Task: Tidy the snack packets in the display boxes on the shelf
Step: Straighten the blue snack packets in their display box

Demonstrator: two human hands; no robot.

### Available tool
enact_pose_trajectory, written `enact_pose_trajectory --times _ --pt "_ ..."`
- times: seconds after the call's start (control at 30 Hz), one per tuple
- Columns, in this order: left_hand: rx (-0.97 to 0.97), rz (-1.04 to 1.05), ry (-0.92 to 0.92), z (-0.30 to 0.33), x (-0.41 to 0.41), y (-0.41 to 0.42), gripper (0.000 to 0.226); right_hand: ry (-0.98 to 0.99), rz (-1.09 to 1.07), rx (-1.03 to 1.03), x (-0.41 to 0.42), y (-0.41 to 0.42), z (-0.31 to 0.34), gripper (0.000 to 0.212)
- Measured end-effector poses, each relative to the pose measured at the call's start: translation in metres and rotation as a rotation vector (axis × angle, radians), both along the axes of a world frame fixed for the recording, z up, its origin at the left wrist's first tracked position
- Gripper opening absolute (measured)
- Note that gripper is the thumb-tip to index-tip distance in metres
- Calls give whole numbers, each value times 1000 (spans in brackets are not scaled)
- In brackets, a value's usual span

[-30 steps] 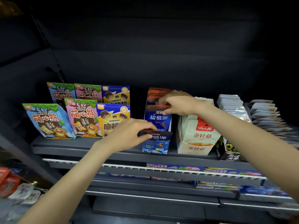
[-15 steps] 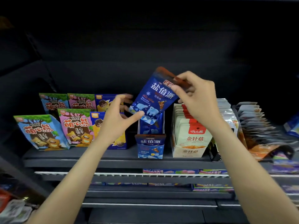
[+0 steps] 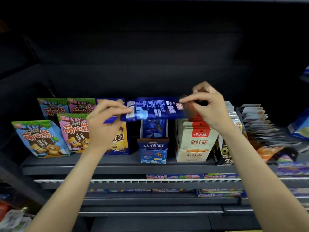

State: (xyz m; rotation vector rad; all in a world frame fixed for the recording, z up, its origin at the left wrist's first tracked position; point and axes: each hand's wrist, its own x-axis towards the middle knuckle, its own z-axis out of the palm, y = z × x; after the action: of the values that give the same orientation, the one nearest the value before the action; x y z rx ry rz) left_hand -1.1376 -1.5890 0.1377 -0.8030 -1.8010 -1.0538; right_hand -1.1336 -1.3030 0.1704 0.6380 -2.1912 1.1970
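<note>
A blue snack packet (image 3: 155,108) lies sideways in the air above the shelf, held at both ends. My left hand (image 3: 103,124) pinches its bottom end and my right hand (image 3: 207,106) pinches its brown top end. Directly below stands the narrow blue display box (image 3: 153,153), with more blue packets (image 3: 154,128) upright inside it. To its right a cream display box (image 3: 194,154) holds several white and red mushroom-snack packets (image 3: 199,134).
Colourful bear biscuit boxes (image 3: 40,139) and blue-yellow boxes (image 3: 119,143) fill the shelf's left. Fanned silver packets (image 3: 260,124) lean at the right, over a black box (image 3: 224,156). The dark shelf front edge (image 3: 117,168) runs below, with candy rows (image 3: 175,176) on the lower tier.
The blue packet has turned from tilted upright to lying sideways. My left hand rose from under it and now pinches its bottom end; my right hand shifted right and down.
</note>
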Motion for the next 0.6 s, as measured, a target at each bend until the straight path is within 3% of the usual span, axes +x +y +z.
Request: enact_pose_trajectory --times 0.07,0.17,0.27,0.4,0.6 --pt "-119 9 222 0 -2 -9 20 -41 67 10 1 5 1 21" --pt "-266 33 355 3 -1 -12 22 -72 114 29 4 9 4 21" --pt "-362 71 387 1 -4 -14 17 -96 146 26 3 12 5 18" --pt "-400 104 360 -6 -11 -17 29 -116 112 -1 2 12 2 23" --pt "-460 140 331 -2 -10 -16 5 -88 121 -45 0 12 1 23"
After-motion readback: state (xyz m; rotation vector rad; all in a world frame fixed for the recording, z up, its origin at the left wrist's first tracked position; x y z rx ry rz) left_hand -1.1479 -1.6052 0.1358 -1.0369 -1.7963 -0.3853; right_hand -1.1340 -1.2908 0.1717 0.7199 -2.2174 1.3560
